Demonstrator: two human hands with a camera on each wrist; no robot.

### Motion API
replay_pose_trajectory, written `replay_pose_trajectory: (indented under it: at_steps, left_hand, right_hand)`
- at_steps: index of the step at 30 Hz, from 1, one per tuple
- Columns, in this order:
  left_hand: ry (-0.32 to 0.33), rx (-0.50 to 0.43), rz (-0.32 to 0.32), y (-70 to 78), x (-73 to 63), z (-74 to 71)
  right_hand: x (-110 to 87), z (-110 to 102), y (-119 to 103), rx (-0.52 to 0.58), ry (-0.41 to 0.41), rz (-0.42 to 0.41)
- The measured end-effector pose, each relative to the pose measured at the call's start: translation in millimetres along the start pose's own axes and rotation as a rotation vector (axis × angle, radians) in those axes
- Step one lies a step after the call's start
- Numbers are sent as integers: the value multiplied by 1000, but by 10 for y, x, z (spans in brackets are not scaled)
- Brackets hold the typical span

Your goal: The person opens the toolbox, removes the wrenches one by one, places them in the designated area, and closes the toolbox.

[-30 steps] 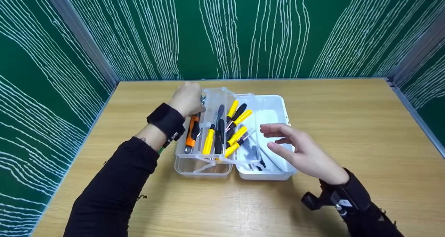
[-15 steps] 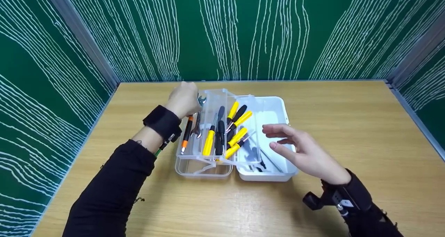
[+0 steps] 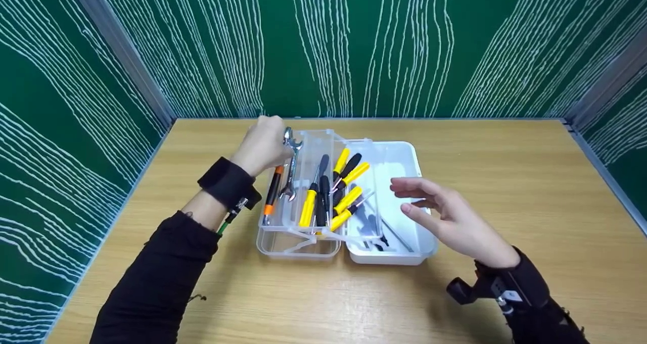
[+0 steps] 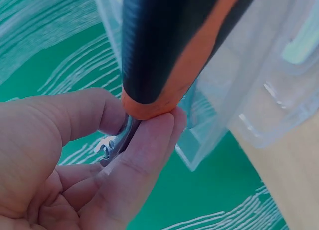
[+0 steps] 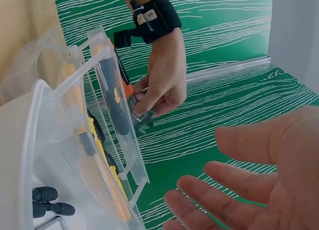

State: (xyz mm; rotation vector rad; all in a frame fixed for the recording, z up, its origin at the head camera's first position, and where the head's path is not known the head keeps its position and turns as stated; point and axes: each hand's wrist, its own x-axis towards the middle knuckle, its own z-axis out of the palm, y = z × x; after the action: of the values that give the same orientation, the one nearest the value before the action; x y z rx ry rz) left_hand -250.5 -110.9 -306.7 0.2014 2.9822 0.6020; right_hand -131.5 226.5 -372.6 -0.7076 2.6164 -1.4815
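My left hand (image 3: 263, 144) is at the far left corner of a clear plastic tray (image 3: 313, 139). Between thumb and fingers it pinches the metal neck of an adjustable wrench (image 4: 174, 56), whose black and orange handle slants down over the tray; its head is partly hidden by the fingers. Beside it a chrome open-ended wrench (image 3: 291, 175) lies in the tray. Several yellow and black screwdrivers (image 3: 308, 207) lie to the right. My right hand (image 3: 445, 212) hovers at the right side of the white toolbox (image 3: 399, 157), thumb apart from the fingers, holding nothing.
The toolbox's clear lid (image 3: 298, 250) lies opened to the left, under the tray. Some black-handled tools (image 5: 47, 200) and a thin metal rod (image 3: 397, 233) are in the white base. Green walls (image 3: 374, 56) enclose the wooden table (image 3: 505, 182) behind and at the sides.
My left hand has shifted slightly left and back with the adjustable wrench, whose handle has turned edge-on. The chrome open-ended wrench has come into fuller view. My right hand has barely moved.
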Motion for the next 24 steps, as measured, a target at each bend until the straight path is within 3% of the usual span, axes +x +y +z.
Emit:
replay_pose_trajectory:
  at_steps: [4, 13, 24]
  left_hand:
    - [27, -67, 25, 0, -67, -70]
    - [188, -127, 127, -57, -222, -171]
    - [298, -209, 176, -48, -416, -294]
  right_hand:
    - [2, -19, -8, -6, 4, 13]
    - [84, -10, -48, 42, -13, 33]
    - [191, 86, -72, 75, -19, -5]
